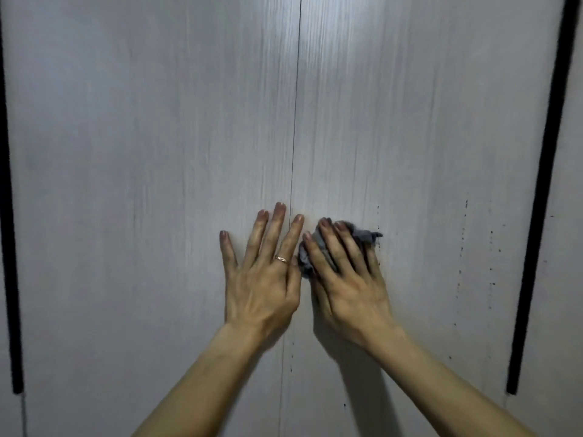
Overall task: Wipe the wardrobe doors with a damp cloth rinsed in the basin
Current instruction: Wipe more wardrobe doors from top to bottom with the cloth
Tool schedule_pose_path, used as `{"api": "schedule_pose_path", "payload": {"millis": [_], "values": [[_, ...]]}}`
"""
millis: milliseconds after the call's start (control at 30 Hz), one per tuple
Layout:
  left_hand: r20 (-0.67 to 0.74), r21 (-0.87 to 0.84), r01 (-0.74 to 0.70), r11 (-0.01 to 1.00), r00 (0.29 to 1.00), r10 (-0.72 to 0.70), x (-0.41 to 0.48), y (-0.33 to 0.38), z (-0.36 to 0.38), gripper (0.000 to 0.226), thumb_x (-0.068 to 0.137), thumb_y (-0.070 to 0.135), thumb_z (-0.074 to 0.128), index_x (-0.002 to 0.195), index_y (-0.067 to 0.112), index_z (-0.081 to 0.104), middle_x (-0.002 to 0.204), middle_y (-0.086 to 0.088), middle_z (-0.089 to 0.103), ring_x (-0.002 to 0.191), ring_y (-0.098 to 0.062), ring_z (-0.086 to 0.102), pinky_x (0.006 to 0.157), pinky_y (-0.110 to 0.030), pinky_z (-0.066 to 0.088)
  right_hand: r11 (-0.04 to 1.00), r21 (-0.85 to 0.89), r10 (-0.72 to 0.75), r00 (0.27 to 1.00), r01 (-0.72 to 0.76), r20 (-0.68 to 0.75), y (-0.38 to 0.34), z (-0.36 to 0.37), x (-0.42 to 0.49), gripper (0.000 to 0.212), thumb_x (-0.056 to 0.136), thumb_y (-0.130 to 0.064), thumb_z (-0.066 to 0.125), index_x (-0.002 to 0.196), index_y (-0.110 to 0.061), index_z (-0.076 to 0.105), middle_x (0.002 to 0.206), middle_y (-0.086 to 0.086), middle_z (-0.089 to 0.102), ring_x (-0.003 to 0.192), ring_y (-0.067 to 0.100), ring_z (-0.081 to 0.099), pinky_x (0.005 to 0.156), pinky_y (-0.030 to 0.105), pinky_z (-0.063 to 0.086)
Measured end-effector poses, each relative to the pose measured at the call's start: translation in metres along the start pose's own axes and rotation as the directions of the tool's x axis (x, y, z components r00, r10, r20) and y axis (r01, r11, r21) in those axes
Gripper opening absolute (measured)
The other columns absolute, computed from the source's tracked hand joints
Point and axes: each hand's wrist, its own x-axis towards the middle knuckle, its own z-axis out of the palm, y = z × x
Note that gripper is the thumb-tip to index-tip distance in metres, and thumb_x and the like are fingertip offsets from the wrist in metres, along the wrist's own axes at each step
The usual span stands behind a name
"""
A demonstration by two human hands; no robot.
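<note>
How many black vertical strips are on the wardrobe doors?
2: the left strip by the left edge, the right strip near the right edge. Others may be out of view.

A thin gold-coloured ring (281, 258) is seen near the centre. A left black strip (8, 247) and a right black strip (541, 216) are arranged vertically. Small dark specks (463, 247) are scattered beside the right one.

The right hand (345, 279) covers most of the cloth (367, 236). The doors (157, 152) are cut off at top and bottom. The dark specks (463, 247) at the right are too small to tell.
</note>
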Motion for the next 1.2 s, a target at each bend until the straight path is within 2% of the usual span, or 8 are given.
{"api": "schedule_pose_path", "payload": {"millis": [200,367,467,533,633,800,1000,1200], "values": [[-0.032,0.056,-0.062,0.997,0.997,0.064,-0.002,-0.004,0.013,0.064,0.098,0.038,0.021,0.159,0.031,0.006,0.167,0.011,-0.005,0.153,-0.012,-0.008,0.117,-0.066,-0.006,0.991,0.032,0.133,0.991,-0.132,-0.026,-0.009,0.013,-0.014,0.060,0.105,-0.044,0.024,0.160,-0.022,0.015,0.168,0.006,0.006,0.155,0.023,0.002,0.122,0.051,0.009],[-0.036,0.063,-0.054,0.997,0.998,0.056,-0.005,-0.001,0.010,0.063,0.100,0.044,0.016,0.158,0.037,-0.007,0.164,0.016,-0.017,0.151,-0.009,-0.019,0.117,-0.062,-0.012,0.983,0.055,0.176,0.982,-0.173,-0.061,-0.007,0.017,-0.029,0.065,0.103,-0.036,0.035,0.159,-0.012,0.013,0.166,0.008,0.014,0.154,0.023,0.006,0.125,0.047,0.011],[0.000,0.077,-0.034,0.996,0.999,0.034,-0.006,0.000,0.004,0.062,0.100,0.047,0.011,0.155,0.038,-0.016,0.160,0.017,-0.027,0.148,-0.008,-0.027,0.115,-0.060,-0.017,0.996,-0.006,0.093,0.995,-0.093,-0.025,0.008,0.006,-0.015,0.062,0.099,-0.035,0.039,0.156,-0.015,0.027,0.164,0.009,0.023,0.152,0.027,0.016,0.122,0.050,0.020],[0.047,0.072,-0.028,0.997,0.999,0.025,-0.005,0.003,-0.002,0.060,0.101,0.045,0.008,0.152,0.039,-0.023,0.156,0.018,-0.035,0.145,-0.009,-0.032,0.113,-0.060,-0.018,0.991,-0.094,0.092,0.996,-0.094,-0.021,0.032,-0.012,0.024,0.063,0.099,-0.040,0.036,0.158,-0.024,0.022,0.166,0.006,0.016,0.154,0.026,0.008,0.123,0.049,0.003],[0.093,0.066,-0.004,0.998,0.996,-0.002,-0.006,0.008,-0.011,0.059,0.105,0.042,0.013,0.149,0.039,-0.027,0.155,0.017,-0.037,0.144,-0.011,-0.035,0.114,-0.061,-0.015,0.949,-0.116,0.289,0.956,-0.294,-0.057,0.066,-0.036,0.087,0.059,0.105,-0.042,0.026,0.160,-0.028,0.009,0.168,0.003,0.001,0.154,0.026,-0.009,0.113,0.039,-0.027],[0.135,0.085,0.010,0.996,0.991,-0.021,-0.007,0.013,-0.016,0.062,0.105,0.042,0.016,0.150,0.039,-0.026,0.156,0.017,-0.037,0.144,-0.010,-0.034,0.115,-0.061,-0.012,0.921,0.126,0.379,0.923,-0.369,-0.067,0.055,-0.025,0.062,0.058,0.109,-0.039,0.024,0.160,-0.026,0.003,0.167,0.005,-0.009,0.153,0.028,-0.013,0.122,0.042,-0.009],[0.127,0.073,0.021,0.997,0.991,-0.030,-0.008,0.013,-0.018,0.062,0.104,0.043,0.021,0.154,0.039,-0.017,0.158,0.018,-0.029,0.146,-0.009,-0.028,0.117,-0.062,-0.006,0.996,0.003,0.090,0.996,-0.090,0.014,0.029,0.017,-0.084,0.059,0.105,-0.039,0.031,0.158,-0.015,0.020,0.166,0.012,0.014,0.153,0.036,0.012,0.117,0.055,0.025],[0.110,0.067,0.053,0.996,0.992,-0.060,-0.007,0.019,-0.014,0.064,0.104,0.039,0.023,0.155,0.037,-0.015,0.160,0.015,-0.028,0.147,-0.011,-0.028,0.117,-0.063,-0.005,0.920,0.103,0.382,0.923,-0.377,-0.034,0.082,-0.022,0.031,0.058,0.108,-0.037,0.025,0.160,-0.027,0.002,0.167,-0.001,-0.011,0.153,0.024,-0.013,0.124,0.045,-0.005]]}}
